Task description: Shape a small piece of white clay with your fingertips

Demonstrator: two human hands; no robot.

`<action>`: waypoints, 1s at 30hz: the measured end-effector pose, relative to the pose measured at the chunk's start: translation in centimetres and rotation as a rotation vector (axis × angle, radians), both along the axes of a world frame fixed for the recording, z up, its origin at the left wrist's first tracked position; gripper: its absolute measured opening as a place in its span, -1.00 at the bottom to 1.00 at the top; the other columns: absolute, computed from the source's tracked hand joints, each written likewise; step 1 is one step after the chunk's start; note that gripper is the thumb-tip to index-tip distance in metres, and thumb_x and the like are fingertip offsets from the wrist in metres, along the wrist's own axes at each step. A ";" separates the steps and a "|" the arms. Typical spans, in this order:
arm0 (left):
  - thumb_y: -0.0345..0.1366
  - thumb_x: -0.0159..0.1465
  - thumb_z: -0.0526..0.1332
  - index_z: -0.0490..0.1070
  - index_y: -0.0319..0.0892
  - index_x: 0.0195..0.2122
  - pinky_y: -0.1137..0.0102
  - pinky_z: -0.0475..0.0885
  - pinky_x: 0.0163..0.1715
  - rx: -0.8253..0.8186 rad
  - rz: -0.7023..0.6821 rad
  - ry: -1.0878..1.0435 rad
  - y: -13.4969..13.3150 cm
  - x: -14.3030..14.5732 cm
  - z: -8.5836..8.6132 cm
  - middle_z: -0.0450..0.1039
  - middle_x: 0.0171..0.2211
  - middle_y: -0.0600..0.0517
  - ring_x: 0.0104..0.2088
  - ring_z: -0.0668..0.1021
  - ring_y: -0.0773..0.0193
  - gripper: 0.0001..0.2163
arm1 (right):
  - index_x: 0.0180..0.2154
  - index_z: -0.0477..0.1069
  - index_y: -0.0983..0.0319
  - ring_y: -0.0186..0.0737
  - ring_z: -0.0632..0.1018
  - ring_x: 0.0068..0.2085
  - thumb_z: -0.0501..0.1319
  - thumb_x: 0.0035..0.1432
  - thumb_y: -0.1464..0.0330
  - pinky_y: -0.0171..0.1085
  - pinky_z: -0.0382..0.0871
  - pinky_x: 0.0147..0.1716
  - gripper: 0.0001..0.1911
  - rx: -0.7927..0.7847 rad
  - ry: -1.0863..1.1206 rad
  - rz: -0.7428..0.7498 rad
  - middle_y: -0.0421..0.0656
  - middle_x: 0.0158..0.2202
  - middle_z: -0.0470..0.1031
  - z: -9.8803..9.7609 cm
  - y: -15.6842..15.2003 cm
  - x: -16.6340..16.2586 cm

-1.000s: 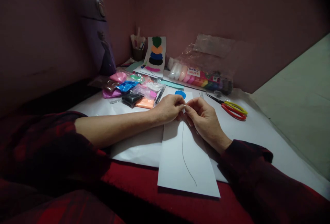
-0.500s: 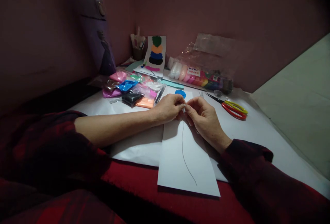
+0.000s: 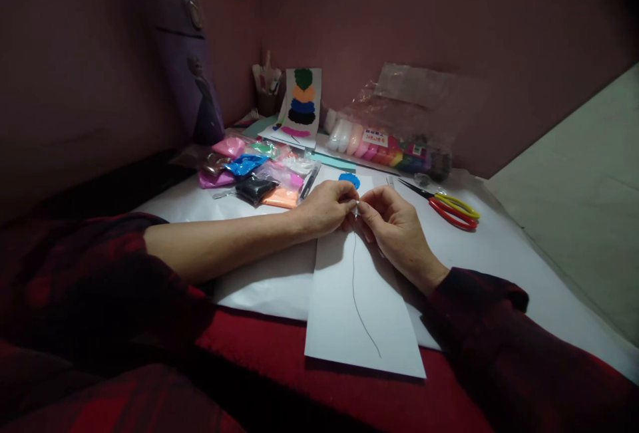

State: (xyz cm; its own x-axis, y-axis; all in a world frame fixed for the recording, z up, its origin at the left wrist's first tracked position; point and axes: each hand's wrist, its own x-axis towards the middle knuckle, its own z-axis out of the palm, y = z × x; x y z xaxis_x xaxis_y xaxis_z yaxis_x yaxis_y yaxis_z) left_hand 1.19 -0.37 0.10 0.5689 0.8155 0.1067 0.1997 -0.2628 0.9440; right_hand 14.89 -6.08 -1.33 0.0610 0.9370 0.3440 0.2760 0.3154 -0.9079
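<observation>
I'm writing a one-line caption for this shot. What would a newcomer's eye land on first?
At the centre, the left hand and right hand pinch a tiny white piece between them, above a white card bearing a thin dark curved line. Then the colours: red-and-yellow scissors on the right, bright plastic packets on the left, a picture of stacked coloured blobs propped at the back.

Scissors (image 3: 452,210), clay packets (image 3: 254,177), purple flask (image 3: 190,67)

You are pinching a white bit (image 3: 357,203) between left hand (image 3: 324,210) and right hand (image 3: 394,227); it is hovering over a flat white card (image 3: 339,326). A curved line (image 3: 353,273) is running down it.
</observation>
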 end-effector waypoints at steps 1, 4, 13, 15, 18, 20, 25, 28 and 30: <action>-0.48 0.22 0.07 0.32 -0.24 -0.42 0.51 0.30 -0.57 -0.010 -0.001 -0.003 0.0 0.0 0.0 0.33 -0.67 0.15 -0.62 0.45 0.42 -0.90 | -0.38 0.28 0.19 -0.46 0.28 -0.66 0.21 0.20 0.35 -0.38 0.11 -0.70 -0.86 0.002 -0.008 -0.006 -0.35 -0.63 0.29 0.0 0.0 0.0; -0.49 0.22 0.07 0.32 -0.24 -0.42 0.52 0.30 -0.59 -0.037 -0.004 -0.015 0.0 0.1 0.0 0.32 -0.69 0.15 -0.63 0.45 0.42 -0.89 | -0.38 0.28 0.20 -0.46 0.28 -0.66 0.22 0.20 0.36 -0.38 0.12 -0.69 -0.87 0.007 -0.017 -0.012 -0.35 -0.64 0.28 0.0 0.0 0.0; -0.53 0.23 0.07 0.31 -0.25 -0.45 0.56 0.29 -0.62 -0.089 0.011 -0.048 -0.3 0.0 0.4 0.31 -0.71 0.17 -0.66 0.43 0.45 -0.86 | -0.38 0.28 0.20 -0.46 0.28 -0.66 0.22 0.19 0.36 -0.38 0.15 -0.68 -0.86 0.015 0.005 0.001 -0.36 -0.64 0.28 -0.1 0.0 0.0; -0.53 0.23 0.07 0.32 -0.25 -0.45 0.56 0.29 -0.62 -0.092 0.008 -0.055 -0.3 0.0 0.3 0.31 -0.72 0.17 -0.66 0.43 0.45 -0.86 | -0.38 0.28 0.20 -0.46 0.28 -0.66 0.22 0.19 0.35 -0.38 0.15 -0.68 -0.87 0.011 0.001 0.000 -0.36 -0.64 0.28 0.0 0.0 0.0; -0.51 0.23 0.07 0.32 -0.25 -0.44 0.55 0.29 -0.62 -0.084 0.008 -0.055 -0.2 0.0 0.2 0.31 -0.72 0.17 -0.66 0.43 0.44 -0.87 | -0.38 0.28 0.20 -0.46 0.27 -0.66 0.21 0.20 0.36 -0.39 0.13 -0.69 -0.87 0.006 -0.005 -0.003 -0.36 -0.65 0.28 0.1 0.0 0.0; -0.51 0.23 0.07 0.32 -0.25 -0.44 0.55 0.30 -0.62 -0.079 0.008 -0.054 -0.1 0.0 0.2 0.31 -0.71 0.17 -0.66 0.43 0.44 -0.87 | -0.38 0.28 0.20 -0.46 0.27 -0.66 0.21 0.20 0.36 -0.39 0.12 -0.70 -0.86 0.010 -0.008 -0.006 -0.36 -0.65 0.27 0.1 0.0 -0.1; -0.50 0.23 0.08 0.32 -0.25 -0.44 0.55 0.30 -0.62 -0.056 0.011 -0.040 -0.2 0.0 0.2 0.30 -0.70 0.16 -0.65 0.42 0.44 -0.88 | -0.38 0.27 0.20 -0.47 0.27 -0.67 0.21 0.20 0.36 -0.38 0.13 -0.69 -0.86 0.002 0.003 -0.004 -0.36 -0.64 0.26 0.1 -0.1 -0.1; -0.50 0.23 0.08 0.32 -0.25 -0.43 0.55 0.30 -0.62 -0.033 0.011 -0.035 -0.2 0.0 0.2 0.30 -0.70 0.16 -0.65 0.42 0.44 -0.88 | -0.38 0.27 0.20 -0.47 0.26 -0.66 0.21 0.20 0.37 -0.38 0.14 -0.68 -0.86 0.005 0.006 0.000 -0.36 -0.64 0.26 0.1 -0.1 -0.1; -0.50 0.23 0.07 0.32 -0.25 -0.43 0.55 0.30 -0.62 -0.031 0.008 -0.035 -0.1 0.0 0.1 0.31 -0.70 0.16 -0.64 0.42 0.44 -0.88 | -0.38 0.27 0.20 -0.47 0.27 -0.65 0.22 0.20 0.36 -0.38 0.14 -0.67 -0.86 0.012 0.008 0.003 -0.35 -0.63 0.27 0.0 0.0 -0.1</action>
